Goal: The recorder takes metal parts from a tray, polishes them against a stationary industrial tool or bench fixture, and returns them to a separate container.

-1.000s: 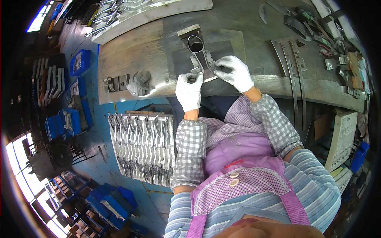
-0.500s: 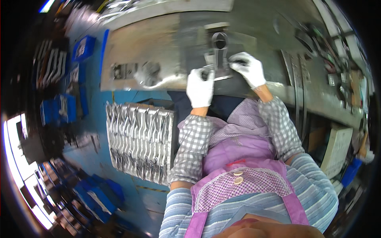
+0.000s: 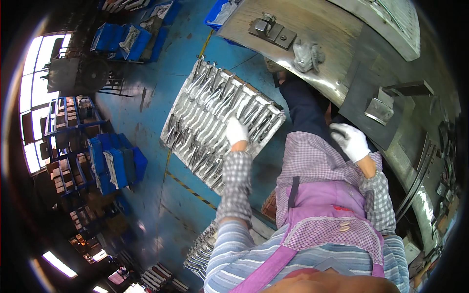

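Observation:
My left hand point(image 3: 237, 132), in a white glove, is over a pale tray point(image 3: 181, 103) packed with rows of long, bent silver metal parts point(image 3: 207, 122). Its fingers curl down among the parts, and whatever they grip is hidden. Away from the bench edge, above my lap, my right hand point(image 3: 351, 141) is also gloved in white. Its fingers are loosely bent and apart, with nothing seen in them. Beyond it on the bench stands a metal fixture point(image 3: 380, 108) with a flat bar point(image 3: 410, 88) reaching out to the right, on a dark mat point(image 3: 359, 110).
A clamp-like metal block point(image 3: 272, 32) and a crumpled grey cloth or bag point(image 3: 308, 56) lie on the metal-topped bench point(image 3: 337, 41). Another load of metal parts point(image 3: 202, 249) is low beside my left arm. Blue crates point(image 3: 117, 158) stand farther left on the blue floor point(image 3: 146, 110).
My view and body have turned left. My left hand has gone from the bench fixture to the tray of metal parts. My right hand has drawn back from the fixture towards my lap.

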Motion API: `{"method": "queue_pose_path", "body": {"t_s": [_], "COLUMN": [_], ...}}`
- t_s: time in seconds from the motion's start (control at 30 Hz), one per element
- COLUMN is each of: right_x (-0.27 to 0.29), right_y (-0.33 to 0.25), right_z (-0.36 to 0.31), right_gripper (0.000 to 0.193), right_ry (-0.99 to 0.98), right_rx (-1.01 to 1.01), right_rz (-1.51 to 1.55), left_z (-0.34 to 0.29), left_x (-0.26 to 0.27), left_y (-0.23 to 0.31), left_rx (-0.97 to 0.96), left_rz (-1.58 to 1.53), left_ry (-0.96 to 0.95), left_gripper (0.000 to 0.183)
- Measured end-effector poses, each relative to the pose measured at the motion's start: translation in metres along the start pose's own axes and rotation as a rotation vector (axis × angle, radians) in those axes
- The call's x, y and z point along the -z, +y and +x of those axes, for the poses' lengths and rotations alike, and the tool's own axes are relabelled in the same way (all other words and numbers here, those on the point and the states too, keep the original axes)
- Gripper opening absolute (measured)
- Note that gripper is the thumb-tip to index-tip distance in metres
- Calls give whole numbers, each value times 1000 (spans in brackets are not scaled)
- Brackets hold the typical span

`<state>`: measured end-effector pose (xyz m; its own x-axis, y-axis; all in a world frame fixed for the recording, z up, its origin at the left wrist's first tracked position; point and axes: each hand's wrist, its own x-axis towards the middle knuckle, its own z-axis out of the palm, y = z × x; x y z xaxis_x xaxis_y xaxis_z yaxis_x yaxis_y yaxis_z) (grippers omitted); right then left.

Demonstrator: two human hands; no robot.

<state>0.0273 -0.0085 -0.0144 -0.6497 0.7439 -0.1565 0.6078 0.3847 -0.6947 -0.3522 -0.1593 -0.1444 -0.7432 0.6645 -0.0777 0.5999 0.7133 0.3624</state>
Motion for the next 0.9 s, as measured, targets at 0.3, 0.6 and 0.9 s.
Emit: {"method": "queue_pose_path", "body": {"t_s": [0.3,0.6,0.9], "right_x": [22,34,-5], "right_y": [21,3,3], "right_z": [-40,-34,-26], "right_gripper": [27,23,52], "right_ry": [-185,-78,-295], "right_rx": [-60,-87,-396], "right_rz": [-55,-91,786], "left_z": [101,132,-5], "left_x": [-81,-70,92], "left_y": [-65,27,109], "left_rx": [-351,60,-220], "left_rz": [531,193,-924], "left_ry": [156,-36,67], "left_gripper": [18,62,43]}}
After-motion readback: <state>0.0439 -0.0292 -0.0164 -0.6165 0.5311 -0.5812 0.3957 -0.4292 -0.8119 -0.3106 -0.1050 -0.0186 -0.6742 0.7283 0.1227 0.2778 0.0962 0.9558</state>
